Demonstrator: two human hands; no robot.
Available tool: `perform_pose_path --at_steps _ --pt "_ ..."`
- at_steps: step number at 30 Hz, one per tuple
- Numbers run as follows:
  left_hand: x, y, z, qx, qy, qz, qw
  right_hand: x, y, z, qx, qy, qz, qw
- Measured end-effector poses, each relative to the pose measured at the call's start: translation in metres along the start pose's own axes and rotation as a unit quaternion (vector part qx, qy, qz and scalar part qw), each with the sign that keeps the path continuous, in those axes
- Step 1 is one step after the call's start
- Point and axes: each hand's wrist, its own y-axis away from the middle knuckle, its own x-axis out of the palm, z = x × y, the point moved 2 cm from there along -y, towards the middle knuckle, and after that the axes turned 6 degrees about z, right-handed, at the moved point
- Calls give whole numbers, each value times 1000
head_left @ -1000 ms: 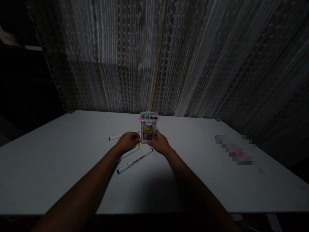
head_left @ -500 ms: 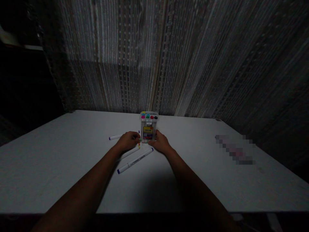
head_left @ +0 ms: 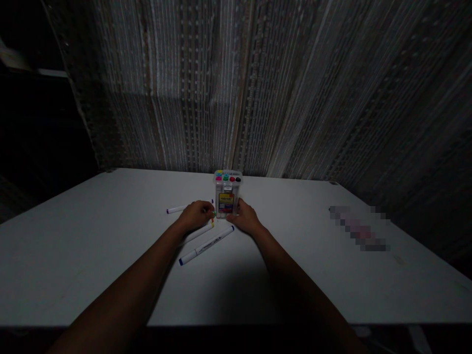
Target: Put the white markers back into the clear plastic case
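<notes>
A clear plastic marker case (head_left: 227, 189) stands upright on the white table, with several coloured marker caps showing through its top. My right hand (head_left: 246, 216) is closed around the case's lower right side, thumb across the front bottom. My left hand (head_left: 197, 215) is beside the case's lower left, its fingers curled at a green marker tip (head_left: 214, 214); the rest of that marker is hidden. Under and in front of this hand lies a yellow-tipped marker (head_left: 199, 233). A dark blue-capped marker (head_left: 207, 246) lies nearer me. Partly behind the left hand is a purple-capped marker (head_left: 176, 209).
The white table (head_left: 295, 275) extends to both sides, its near edge below my forearms. A blurred, pixelated object (head_left: 359, 230) lies at the right. A striped curtain (head_left: 236, 88) hangs behind the table's far edge. Dark shelving (head_left: 33, 73) is at the left.
</notes>
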Motion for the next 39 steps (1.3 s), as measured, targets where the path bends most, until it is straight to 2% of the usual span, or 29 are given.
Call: perform_pose_path --at_steps 18,39 --pt "0 -1 1 -1 2 -6 1000 2 -2 -3 -6 20 -3 1000" --pt "3 -3 -5 -6 -19 1 1000 -1 -2 -9 0 -10 7 1000"
